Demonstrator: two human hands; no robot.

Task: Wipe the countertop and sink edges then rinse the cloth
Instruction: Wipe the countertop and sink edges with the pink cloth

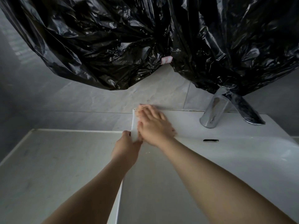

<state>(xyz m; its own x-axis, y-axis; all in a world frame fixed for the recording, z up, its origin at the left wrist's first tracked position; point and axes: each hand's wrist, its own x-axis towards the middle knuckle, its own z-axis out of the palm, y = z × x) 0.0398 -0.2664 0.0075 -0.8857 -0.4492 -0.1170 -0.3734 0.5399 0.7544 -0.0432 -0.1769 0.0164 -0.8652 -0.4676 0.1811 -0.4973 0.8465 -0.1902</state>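
My right hand (153,125) lies flat, fingers straight, on the back left corner of the white sink (186,123). It is blurred by motion. A pale peach cloth (140,109) peeks out under its fingertips; most of the cloth is hidden by the hand. My left hand (127,146) grips the sink's left rim just in front of the right hand, thumb on the outer side. The pale grey countertop (56,159) spreads out to the left of the sink, lower than its rim.
A chrome faucet (213,110) stands at the back right of the sink deck, with an overflow slot (210,140) below it. Black plastic sheeting (129,46) hangs over the wall above, down to the faucet. Grey tiles (97,101) line the wall.
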